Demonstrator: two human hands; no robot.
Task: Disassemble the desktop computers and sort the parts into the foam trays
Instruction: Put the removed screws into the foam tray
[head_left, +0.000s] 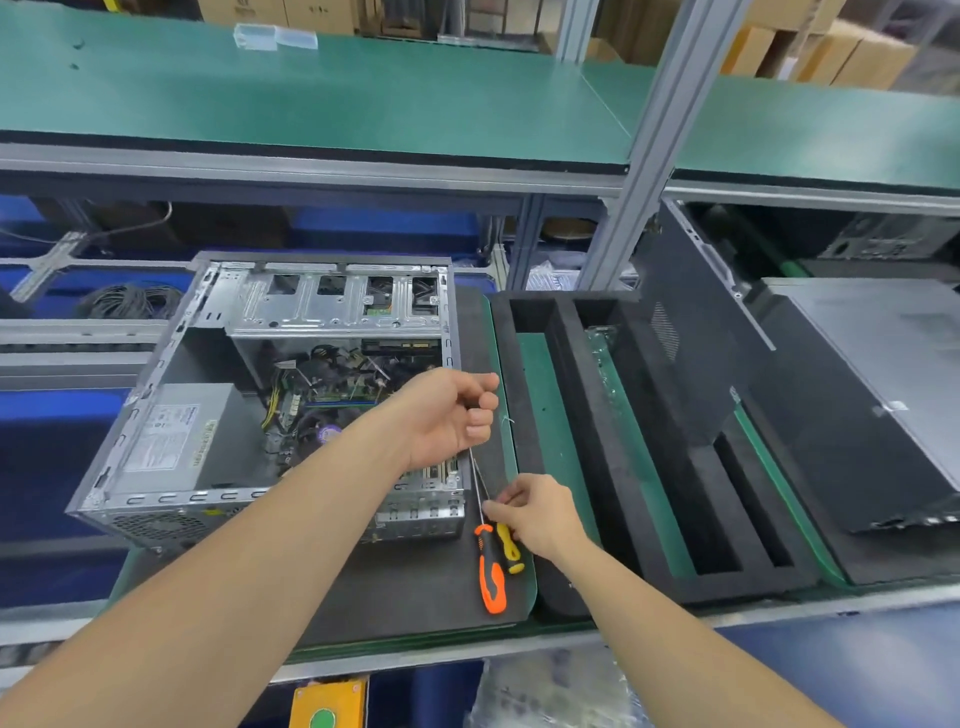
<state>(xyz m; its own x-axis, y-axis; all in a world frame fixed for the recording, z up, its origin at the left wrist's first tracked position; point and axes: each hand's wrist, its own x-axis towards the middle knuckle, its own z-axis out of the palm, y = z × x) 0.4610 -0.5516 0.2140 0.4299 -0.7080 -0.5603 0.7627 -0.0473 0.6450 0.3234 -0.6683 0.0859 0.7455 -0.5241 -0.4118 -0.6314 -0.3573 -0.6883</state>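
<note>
Two screwdrivers (491, 571) between case (156, 452) and tray (727, 584)

Tabletop (441, 636): dark mat (405, 582) at 9 o'clock carries open computer case (156, 514); two screwdrivers (491, 577) at the mat's 3 o'clock edge. Foam tray (582, 441) centre. Closed black case (857, 415) flat at 3 o'clock.

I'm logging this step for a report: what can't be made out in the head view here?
- Left hand: the fingers curl inward, and they hide whether they hold a screw.
- Right hand: it covers part of the yellow screwdriver, so a pinch or a mere touch cannot be told.
- Power supply: the label print is too small to read.
- Computer case: its near right side is hidden behind the left forearm.
</note>
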